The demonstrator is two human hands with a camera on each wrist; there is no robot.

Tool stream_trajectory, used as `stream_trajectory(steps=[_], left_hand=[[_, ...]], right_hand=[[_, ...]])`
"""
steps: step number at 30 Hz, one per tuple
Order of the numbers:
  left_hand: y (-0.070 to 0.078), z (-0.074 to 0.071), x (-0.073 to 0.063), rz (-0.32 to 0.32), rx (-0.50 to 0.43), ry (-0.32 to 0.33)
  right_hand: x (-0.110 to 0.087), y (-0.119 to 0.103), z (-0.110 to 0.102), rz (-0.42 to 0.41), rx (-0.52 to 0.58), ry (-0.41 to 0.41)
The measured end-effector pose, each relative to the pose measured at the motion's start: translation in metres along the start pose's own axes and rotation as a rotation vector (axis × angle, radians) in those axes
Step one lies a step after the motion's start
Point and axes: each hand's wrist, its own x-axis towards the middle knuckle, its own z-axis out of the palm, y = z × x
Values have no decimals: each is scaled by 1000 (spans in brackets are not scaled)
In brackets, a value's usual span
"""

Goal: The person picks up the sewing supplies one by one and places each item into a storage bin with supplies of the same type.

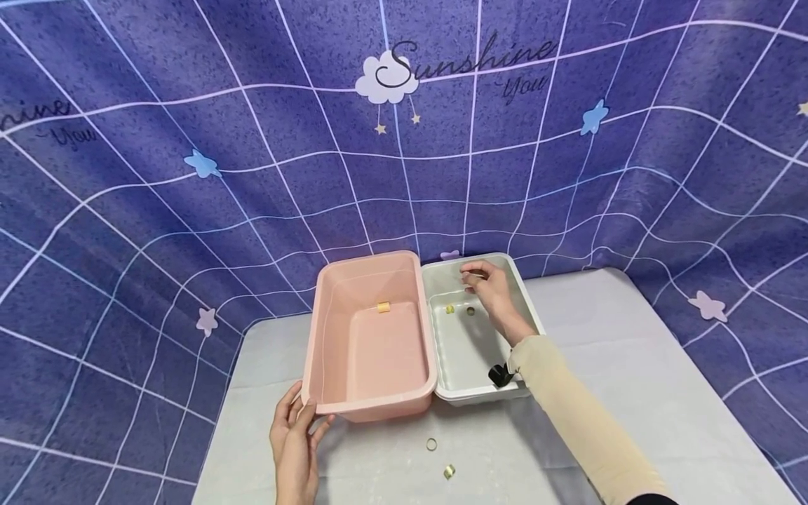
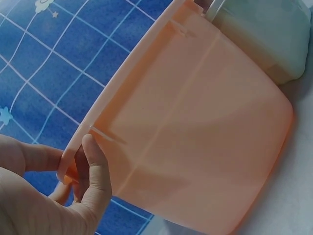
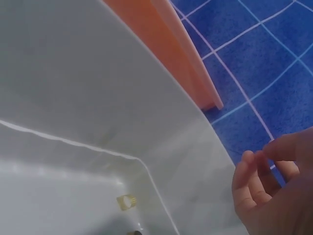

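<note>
My left hand (image 1: 295,442) grips the near left corner of the pink plastic bin (image 1: 369,405), thumb and fingers about its rim, as the left wrist view also shows. A short gold ring-like piece (image 1: 384,307) lies inside the pink bin. Over the far part of the pale grey bin (image 1: 467,393) hovers my right hand (image 1: 492,291), fingers loosely bent. Nothing can be seen between its fingertips in the right wrist view. On the grey bin's floor are a gold ring-like piece (image 3: 126,201) and a darker small round piece (image 1: 470,311).
A thin ring (image 1: 432,444) and a small gold piece (image 1: 449,471) lie on the white-covered table (image 1: 606,393) in front of the bins. The two bins stand side by side. Behind them hangs a blue grid-patterned curtain (image 1: 442,189). A black device (image 1: 500,375) sits at my right wrist.
</note>
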Motion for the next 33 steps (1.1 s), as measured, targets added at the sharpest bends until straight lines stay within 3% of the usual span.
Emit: stream_trajectory(steps=[9,19,28,33], left_hand=[[0,0,0,5,3,-5],[-1,-1,0,14,11,-7],[-2,-3,1,14,-5,-12],[-2,-1,-1,13,6,-7]], right_hand=[[-11,-15,7,-37,46,-39],[-39,-39,9,-122,47,-105],[-66,-46,1,-175,41,-216],[-82,-44,-6,-244,56,-365]])
